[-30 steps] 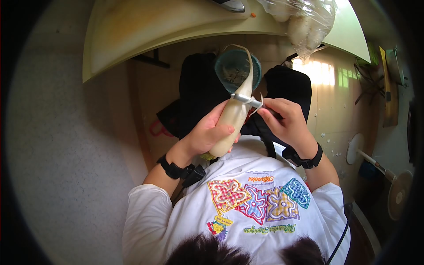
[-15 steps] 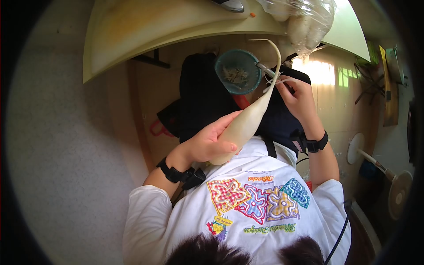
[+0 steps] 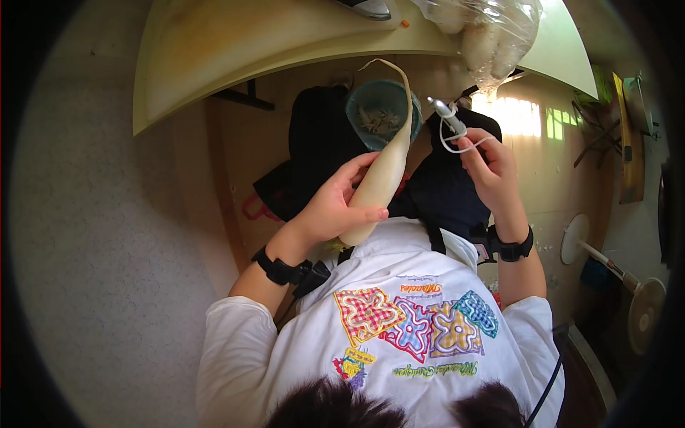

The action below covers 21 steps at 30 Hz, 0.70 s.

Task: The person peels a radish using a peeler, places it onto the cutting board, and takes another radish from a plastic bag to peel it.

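A long white daikon radish point(image 3: 386, 171) rests in my left hand point(image 3: 335, 202), whose fingers and thumb wrap its thick lower end. Its thin, curved root tip points up toward the table and passes in front of the bin. To the right of the radish and apart from it, my right hand point(image 3: 487, 160) grips a silver peeler point(image 3: 447, 118) by its lower end. A thin white strip, seemingly peel, loops around the peeler. Beyond the radish, between my knees, stands a teal waste bin point(image 3: 354, 132) with pale peelings point(image 3: 378, 120) inside.
The pale table point(image 3: 285, 44) spans the top of the view. A clear plastic bag of white radishes point(image 3: 492, 43) hangs over its edge. On the table lie an orange scrap point(image 3: 405, 23) and a partly cut-off metallic object point(image 3: 373, 8). A white fan point(image 3: 646, 314) is at right.
The peeler has come away from the radish, and my right hand has turned it upward. My left hand has tilted the radish more upright, its tip swinging left.
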Each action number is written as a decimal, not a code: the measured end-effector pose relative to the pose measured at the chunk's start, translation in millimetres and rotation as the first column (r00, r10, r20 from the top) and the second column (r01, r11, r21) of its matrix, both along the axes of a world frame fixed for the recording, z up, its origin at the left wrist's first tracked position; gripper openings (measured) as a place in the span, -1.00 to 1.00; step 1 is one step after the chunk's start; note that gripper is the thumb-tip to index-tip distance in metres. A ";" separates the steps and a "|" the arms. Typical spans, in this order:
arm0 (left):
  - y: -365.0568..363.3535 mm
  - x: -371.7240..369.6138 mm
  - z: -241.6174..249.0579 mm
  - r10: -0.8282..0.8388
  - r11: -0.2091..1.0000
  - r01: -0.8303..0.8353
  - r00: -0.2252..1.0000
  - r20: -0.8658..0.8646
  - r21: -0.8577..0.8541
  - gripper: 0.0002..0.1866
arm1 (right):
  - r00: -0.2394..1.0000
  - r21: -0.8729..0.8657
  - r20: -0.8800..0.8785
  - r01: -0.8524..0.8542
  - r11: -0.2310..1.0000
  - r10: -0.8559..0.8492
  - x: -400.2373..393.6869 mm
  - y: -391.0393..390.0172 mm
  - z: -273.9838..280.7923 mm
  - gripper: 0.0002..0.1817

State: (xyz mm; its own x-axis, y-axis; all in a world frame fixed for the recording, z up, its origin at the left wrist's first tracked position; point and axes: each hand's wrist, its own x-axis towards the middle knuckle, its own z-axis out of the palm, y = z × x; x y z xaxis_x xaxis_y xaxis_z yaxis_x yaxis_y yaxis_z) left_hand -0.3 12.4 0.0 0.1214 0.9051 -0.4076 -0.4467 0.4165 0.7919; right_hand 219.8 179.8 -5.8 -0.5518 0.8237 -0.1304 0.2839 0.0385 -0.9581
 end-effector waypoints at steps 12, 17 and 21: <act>0.6 -1.5 1.6 0.149 0.987 -0.142 0.984 0.099 -0.068 -0.16 | 0.918 0.219 0.077 -0.396 0.892 0.388 -18.5 -28.3 17.3 -0.76; -2.4 -3.2 -5.0 0.163 0.986 -0.154 0.967 0.195 -0.061 -0.20 | 0.895 0.201 0.096 -0.447 0.872 0.437 -25.2 -31.7 19.5 -0.76; -2.8 -2.1 -5.3 0.170 0.985 -0.162 0.956 0.239 -0.055 -0.19 | 0.878 0.244 0.115 -0.478 0.844 0.464 -26.7 -31.9 19.3 -0.77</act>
